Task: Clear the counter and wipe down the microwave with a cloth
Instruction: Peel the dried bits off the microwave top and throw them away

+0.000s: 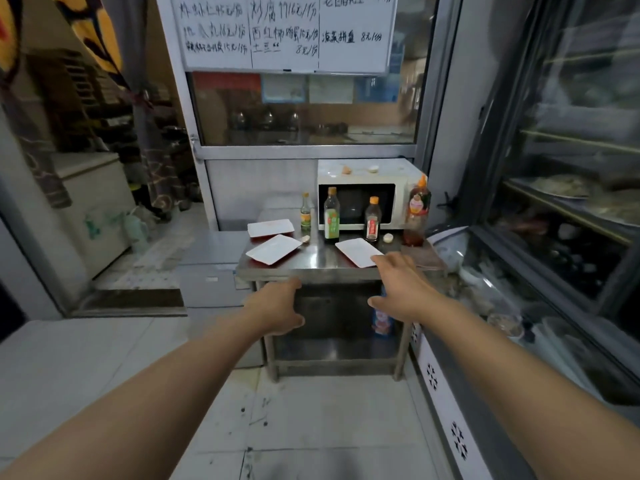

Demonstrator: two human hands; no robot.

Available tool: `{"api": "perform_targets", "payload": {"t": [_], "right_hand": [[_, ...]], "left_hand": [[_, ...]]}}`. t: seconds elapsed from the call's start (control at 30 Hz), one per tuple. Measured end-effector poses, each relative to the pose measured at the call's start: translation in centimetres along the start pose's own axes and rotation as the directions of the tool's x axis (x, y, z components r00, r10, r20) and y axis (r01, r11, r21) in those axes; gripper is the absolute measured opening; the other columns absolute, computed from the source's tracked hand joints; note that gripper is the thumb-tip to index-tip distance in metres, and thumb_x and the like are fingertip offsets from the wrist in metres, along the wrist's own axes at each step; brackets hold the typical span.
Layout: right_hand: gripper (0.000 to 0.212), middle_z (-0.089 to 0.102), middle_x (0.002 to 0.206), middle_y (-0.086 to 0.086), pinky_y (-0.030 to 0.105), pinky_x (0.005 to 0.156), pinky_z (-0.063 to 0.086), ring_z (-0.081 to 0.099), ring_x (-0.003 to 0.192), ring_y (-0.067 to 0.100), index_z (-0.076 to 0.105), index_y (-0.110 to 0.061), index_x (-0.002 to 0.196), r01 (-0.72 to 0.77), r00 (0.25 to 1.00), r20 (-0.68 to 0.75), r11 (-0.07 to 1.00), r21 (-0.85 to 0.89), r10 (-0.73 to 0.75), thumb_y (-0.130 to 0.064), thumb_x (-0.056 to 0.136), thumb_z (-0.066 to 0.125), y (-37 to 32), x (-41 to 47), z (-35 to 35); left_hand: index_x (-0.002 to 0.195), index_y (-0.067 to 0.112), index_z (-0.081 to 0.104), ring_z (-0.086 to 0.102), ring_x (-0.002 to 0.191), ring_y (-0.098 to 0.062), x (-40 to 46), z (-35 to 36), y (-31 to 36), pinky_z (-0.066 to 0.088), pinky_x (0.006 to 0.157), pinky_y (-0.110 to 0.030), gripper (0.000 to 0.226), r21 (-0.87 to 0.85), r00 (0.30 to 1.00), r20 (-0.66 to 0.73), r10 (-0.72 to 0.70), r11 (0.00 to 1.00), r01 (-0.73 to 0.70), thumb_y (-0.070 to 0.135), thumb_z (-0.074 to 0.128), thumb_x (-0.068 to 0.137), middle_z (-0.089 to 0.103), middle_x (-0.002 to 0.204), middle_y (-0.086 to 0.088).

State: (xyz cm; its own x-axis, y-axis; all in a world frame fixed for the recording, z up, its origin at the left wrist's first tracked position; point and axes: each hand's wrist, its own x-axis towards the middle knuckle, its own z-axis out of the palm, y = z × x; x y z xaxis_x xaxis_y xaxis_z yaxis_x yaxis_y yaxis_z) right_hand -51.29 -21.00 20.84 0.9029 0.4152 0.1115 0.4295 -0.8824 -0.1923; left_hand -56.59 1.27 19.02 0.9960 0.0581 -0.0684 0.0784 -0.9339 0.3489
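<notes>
White microwave [362, 199] stands behind four bottles.

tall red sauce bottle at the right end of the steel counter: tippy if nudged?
Probably. The tall red squeeze sauce bottle with orange cap is slim and high, so a sideways push likely topples it. It looks plastic, so probably light and not fragile. It stands near the steel counter edge, so grip it low.

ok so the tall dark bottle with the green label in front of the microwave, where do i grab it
Probably around the body of the green-label bottle, just above the label, coming from the front. It stands upright at the microwave door, with open counter before it. Neighbouring bottles stand apart on both sides, so fingers should fit round it.
</notes>
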Motion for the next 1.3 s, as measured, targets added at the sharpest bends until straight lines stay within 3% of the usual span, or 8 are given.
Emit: {"api": "perform_targets", "payload": {"t": [0.1,0.23,0.37,0.53,0.83,0.97,1.13,1.3], "right_hand": [[0.079,0.022,0.149,0.008,0.043,0.109,0.032,0.021,0.137,0.029,0.021,-0.017,0.145,-0.003,1.0,0.015,1.0,0.019,0.003,-0.038,0.083,0.065,2.1,6.1,0.8],[0.078,0.021,0.15,0.01,0.044,0.11,0.03,0.018,0.138,0.03,0.021,-0.015,0.145,0.027,0.998,0.053,0.999,0.023,-0.028,-0.035,0.083,0.063,4.6,14.2,1.3],[0.072,0.028,0.144,0.011,0.044,0.104,0.036,0.027,0.132,0.032,0.026,-0.015,0.142,0.049,0.997,0.067,0.999,0.004,-0.049,-0.035,0.084,0.063,6.0,20.9,2.0],[0.07,0.03,0.143,0.011,0.041,0.101,0.035,0.029,0.131,0.031,0.025,-0.016,0.142,0.042,0.993,0.106,0.999,0.01,-0.042,-0.034,0.085,0.062,7.1,27.8,3.9],[0.073,0.032,0.144,0.012,0.04,0.104,0.034,0.028,0.133,0.03,0.023,-0.015,0.144,-0.043,0.984,0.175,0.999,0.029,0.038,-0.035,0.086,0.062,8.8,40.8,9.0],[0.069,0.034,0.14,0.012,0.039,0.102,0.034,0.031,0.13,0.031,0.027,-0.015,0.142,-0.096,0.981,0.177,0.994,0.061,0.083,-0.035,0.086,0.062,9.5,45.2,11.9],[0.071,0.03,0.145,0.011,0.039,0.108,0.031,0.025,0.134,0.03,0.025,-0.014,0.144,-0.154,0.966,0.223,0.984,0.093,0.13,-0.033,0.086,0.061,10.8,48.8,15.6],[0.066,0.032,0.143,0.009,0.036,0.106,0.032,0.029,0.131,0.029,0.031,-0.013,0.14,-0.158,0.966,0.223,0.981,0.108,0.131,-0.03,0.084,0.062,12.3,51.8,18.5]], "left_hand": [[0.128,0.023,0.042,0.054,0.104,-0.018,6.2,-0.2,-0.5,0.047,0.084,-0.03,0.058,0.01,1.0,-0.014,-0.018,1.0,0.018,0.028,0.071,0.078,0.056,0.124,-0.004],[0.136,0.022,0.038,0.053,0.115,-0.021,14.1,-0.6,-0.9,0.047,0.091,-0.033,0.065,0.026,0.998,-0.023,-0.063,0.998,0.063,0.031,0.071,0.08,0.053,0.132,-0.003],[0.135,0.022,0.039,0.051,0.115,-0.021,20.5,-0.9,-1.8,0.042,0.085,-0.028,0.064,0.015,0.996,-0.011,-0.083,0.996,0.083,0.031,0.07,0.08,0.052,0.133,-0.003],[0.138,0.021,0.036,0.05,0.118,-0.022,27.4,-0.9,-3.8,0.044,0.095,-0.033,0.068,0.037,0.995,0.022,-0.098,0.995,0.097,0.031,0.07,0.08,0.052,0.133,-0.003],[0.14,0.022,0.034,0.051,0.118,-0.022,42.3,0.2,-9.7,0.042,0.095,-0.031,0.066,0.001,0.996,0.086,-0.025,1.0,0.025,0.03,0.067,0.083,0.053,0.132,-0.001],[0.135,0.019,0.038,0.053,0.114,-0.024,48.6,1.1,-12.0,0.044,0.096,-0.038,0.061,0.052,0.99,0.138,-0.007,0.999,0.0,0.027,0.066,0.082,0.057,0.125,-0.005],[0.128,0.019,0.043,0.055,0.109,-0.025,54.3,3.7,-13.8,0.045,0.09,-0.034,0.053,0.035,0.986,0.168,0.002,0.999,-0.008,0.026,0.066,0.081,0.057,0.122,-0.005],[0.125,0.017,0.045,0.053,0.112,-0.026,59.1,6.6,-14.5,0.045,0.093,-0.038,0.05,0.029,0.991,0.134,-0.009,1.0,0.005,0.024,0.066,0.08,0.055,0.123,-0.006]]}}
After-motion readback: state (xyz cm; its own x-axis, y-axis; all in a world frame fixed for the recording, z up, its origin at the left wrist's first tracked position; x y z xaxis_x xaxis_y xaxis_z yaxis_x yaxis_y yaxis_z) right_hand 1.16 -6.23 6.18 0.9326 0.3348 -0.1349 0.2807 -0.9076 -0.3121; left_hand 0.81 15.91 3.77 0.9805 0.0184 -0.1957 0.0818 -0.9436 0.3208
